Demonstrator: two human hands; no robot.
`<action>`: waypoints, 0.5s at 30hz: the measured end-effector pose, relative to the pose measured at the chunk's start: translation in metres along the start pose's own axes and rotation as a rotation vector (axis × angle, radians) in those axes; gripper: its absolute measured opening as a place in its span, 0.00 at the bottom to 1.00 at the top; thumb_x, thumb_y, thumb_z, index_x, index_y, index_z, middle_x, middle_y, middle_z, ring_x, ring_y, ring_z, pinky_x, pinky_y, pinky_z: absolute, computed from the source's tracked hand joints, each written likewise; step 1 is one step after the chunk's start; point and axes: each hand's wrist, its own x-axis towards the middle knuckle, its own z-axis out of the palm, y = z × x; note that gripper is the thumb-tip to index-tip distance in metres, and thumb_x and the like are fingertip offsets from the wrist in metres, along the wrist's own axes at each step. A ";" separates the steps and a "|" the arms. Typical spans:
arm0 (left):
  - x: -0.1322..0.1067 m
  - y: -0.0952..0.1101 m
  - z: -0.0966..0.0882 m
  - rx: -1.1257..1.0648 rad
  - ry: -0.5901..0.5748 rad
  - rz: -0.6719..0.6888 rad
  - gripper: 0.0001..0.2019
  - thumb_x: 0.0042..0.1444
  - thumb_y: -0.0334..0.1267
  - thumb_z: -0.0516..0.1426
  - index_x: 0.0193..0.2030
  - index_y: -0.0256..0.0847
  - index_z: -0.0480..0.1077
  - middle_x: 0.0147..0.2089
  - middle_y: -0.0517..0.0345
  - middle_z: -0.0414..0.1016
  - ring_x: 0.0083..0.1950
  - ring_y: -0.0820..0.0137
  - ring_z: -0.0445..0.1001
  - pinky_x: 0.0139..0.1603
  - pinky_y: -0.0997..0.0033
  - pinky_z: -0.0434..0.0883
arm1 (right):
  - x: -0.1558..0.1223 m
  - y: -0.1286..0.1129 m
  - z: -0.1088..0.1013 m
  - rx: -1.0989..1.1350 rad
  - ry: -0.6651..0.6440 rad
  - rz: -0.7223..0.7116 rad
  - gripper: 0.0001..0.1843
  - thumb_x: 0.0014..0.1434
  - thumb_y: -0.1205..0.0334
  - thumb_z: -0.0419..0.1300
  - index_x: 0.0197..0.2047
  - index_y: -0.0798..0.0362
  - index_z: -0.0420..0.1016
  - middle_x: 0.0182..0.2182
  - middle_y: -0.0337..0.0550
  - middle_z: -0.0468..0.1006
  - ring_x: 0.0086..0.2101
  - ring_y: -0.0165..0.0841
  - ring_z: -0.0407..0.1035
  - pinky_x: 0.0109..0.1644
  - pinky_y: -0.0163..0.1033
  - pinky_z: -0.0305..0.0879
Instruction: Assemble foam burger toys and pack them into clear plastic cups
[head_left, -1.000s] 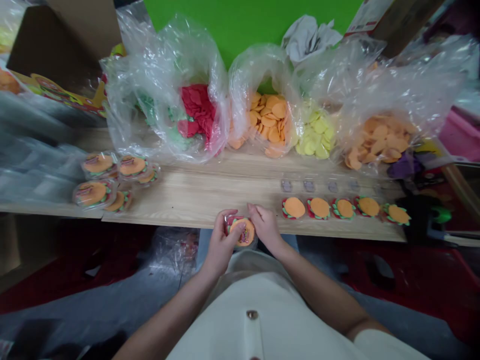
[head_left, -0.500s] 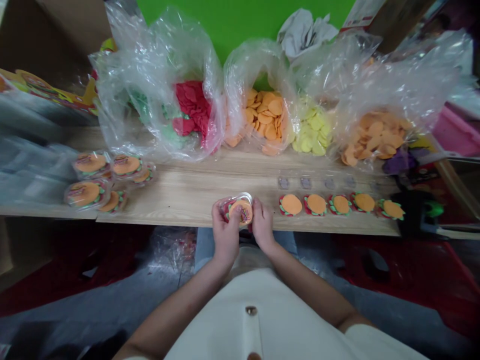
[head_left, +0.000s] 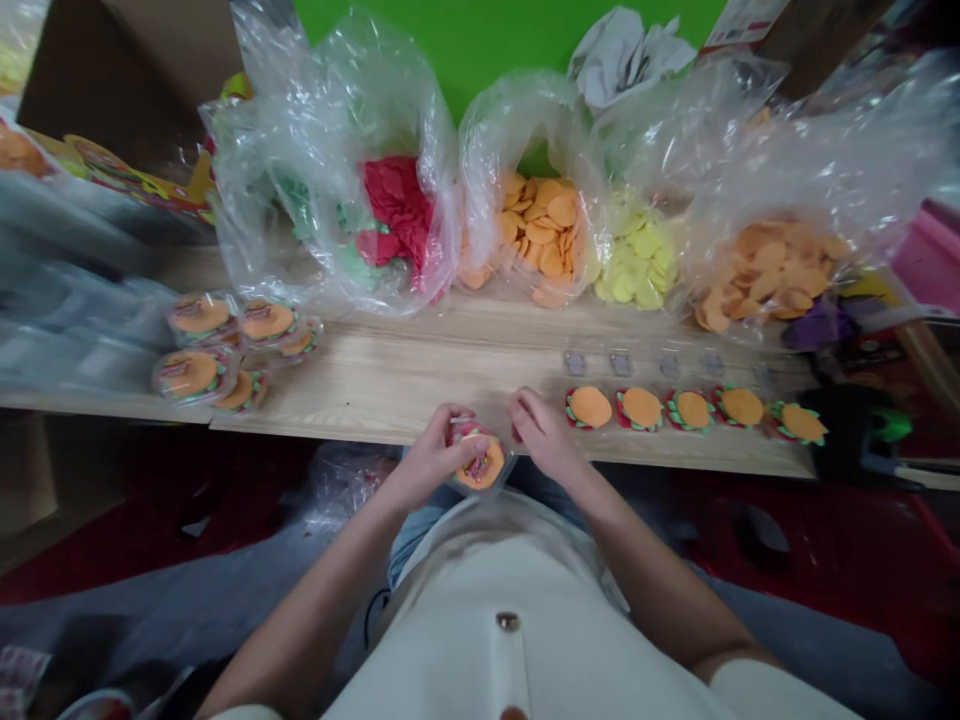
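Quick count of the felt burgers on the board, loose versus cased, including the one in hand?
Loose felt burgers, row at right: 5
Burgers in clear cases, left of the wooden board: 5
Cased burger under the left hand: 1
Total: 11

The left hand [head_left: 429, 458] lay at the front edge of the tabletop [head_left: 352, 400], its fingers [head_left: 454, 420] curled inward. The right hand [head_left: 546, 435] sat just beside it, fingers slightly spread and angled down. Both bare forearms [head_left: 322, 590] angled inward toward the hands.
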 end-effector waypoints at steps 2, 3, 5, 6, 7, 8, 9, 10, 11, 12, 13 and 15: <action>-0.004 0.000 -0.008 0.097 -0.116 -0.042 0.18 0.42 0.42 0.63 0.39 0.39 0.63 0.31 0.62 0.67 0.32 0.73 0.67 0.31 0.76 0.65 | -0.003 -0.001 0.001 0.036 -0.269 -0.028 0.18 0.60 0.49 0.46 0.26 0.52 0.61 0.21 0.33 0.63 0.24 0.26 0.58 0.27 0.30 0.54; -0.007 -0.001 -0.010 0.124 -0.183 -0.052 0.17 0.42 0.42 0.63 0.37 0.39 0.64 0.31 0.62 0.66 0.31 0.74 0.66 0.30 0.76 0.64 | -0.007 0.000 0.003 0.066 -0.378 -0.022 0.19 0.60 0.49 0.46 0.26 0.53 0.62 0.21 0.33 0.62 0.23 0.25 0.57 0.26 0.30 0.53; -0.016 -0.005 -0.011 0.121 -0.299 -0.068 0.15 0.44 0.43 0.62 0.36 0.39 0.66 0.31 0.61 0.65 0.31 0.74 0.65 0.30 0.77 0.64 | -0.021 0.005 0.010 0.125 -0.481 0.004 0.19 0.61 0.49 0.45 0.26 0.53 0.62 0.20 0.33 0.62 0.23 0.25 0.56 0.25 0.30 0.52; -0.020 -0.008 -0.011 0.095 -0.320 -0.079 0.13 0.46 0.44 0.60 0.36 0.39 0.67 0.31 0.60 0.66 0.32 0.74 0.65 0.31 0.77 0.64 | -0.029 0.008 0.013 0.139 -0.482 0.007 0.19 0.61 0.50 0.44 0.26 0.53 0.63 0.21 0.33 0.62 0.23 0.25 0.56 0.25 0.30 0.52; -0.025 -0.010 -0.010 0.067 -0.308 -0.088 0.12 0.48 0.44 0.58 0.37 0.39 0.69 0.32 0.59 0.68 0.33 0.73 0.66 0.32 0.76 0.65 | -0.037 0.011 0.016 0.139 -0.470 0.003 0.19 0.61 0.51 0.44 0.26 0.53 0.63 0.21 0.34 0.62 0.24 0.25 0.56 0.26 0.30 0.53; -0.030 -0.013 -0.008 0.052 -0.272 -0.094 0.11 0.50 0.44 0.57 0.37 0.39 0.70 0.33 0.57 0.69 0.34 0.72 0.67 0.34 0.75 0.65 | -0.045 0.013 0.017 0.123 -0.454 -0.005 0.19 0.61 0.52 0.45 0.25 0.54 0.62 0.22 0.34 0.62 0.25 0.26 0.56 0.27 0.31 0.53; -0.034 -0.014 -0.007 0.051 -0.226 -0.096 0.11 0.51 0.43 0.56 0.36 0.39 0.71 0.34 0.56 0.71 0.35 0.71 0.68 0.35 0.74 0.66 | -0.051 0.014 0.016 0.098 -0.444 -0.016 0.18 0.61 0.53 0.46 0.24 0.54 0.62 0.23 0.35 0.63 0.26 0.26 0.56 0.28 0.31 0.53; -0.038 -0.015 -0.006 0.065 -0.184 -0.093 0.10 0.51 0.43 0.57 0.35 0.39 0.72 0.34 0.55 0.72 0.36 0.70 0.69 0.35 0.73 0.66 | -0.055 0.013 0.014 0.073 -0.446 -0.025 0.18 0.61 0.54 0.46 0.24 0.54 0.62 0.23 0.35 0.63 0.26 0.26 0.56 0.29 0.31 0.53; -0.040 -0.014 -0.005 0.097 -0.159 -0.084 0.09 0.50 0.42 0.58 0.34 0.39 0.72 0.33 0.54 0.73 0.35 0.69 0.70 0.35 0.72 0.66 | -0.058 0.010 0.012 0.057 -0.461 -0.028 0.16 0.61 0.54 0.47 0.25 0.53 0.62 0.24 0.35 0.63 0.27 0.26 0.56 0.30 0.31 0.53; -0.042 -0.012 -0.004 0.146 -0.151 -0.069 0.08 0.49 0.41 0.58 0.33 0.39 0.73 0.33 0.54 0.73 0.34 0.69 0.70 0.34 0.72 0.66 | -0.059 0.006 0.008 0.052 -0.486 -0.027 0.15 0.60 0.55 0.47 0.26 0.53 0.62 0.25 0.35 0.63 0.27 0.26 0.56 0.30 0.31 0.53; -0.044 -0.010 -0.003 0.204 -0.154 -0.047 0.07 0.48 0.40 0.59 0.32 0.39 0.74 0.32 0.54 0.73 0.34 0.69 0.70 0.33 0.72 0.66 | -0.059 0.002 0.005 0.049 -0.514 -0.026 0.13 0.60 0.56 0.48 0.27 0.53 0.61 0.25 0.35 0.64 0.27 0.26 0.56 0.29 0.31 0.53; -0.047 -0.004 -0.001 0.338 -0.163 0.022 0.06 0.49 0.39 0.58 0.31 0.40 0.74 0.31 0.54 0.73 0.33 0.69 0.70 0.33 0.72 0.65 | -0.058 -0.008 -0.001 0.026 -0.554 -0.037 0.11 0.59 0.57 0.48 0.28 0.52 0.59 0.26 0.35 0.63 0.26 0.26 0.56 0.29 0.31 0.53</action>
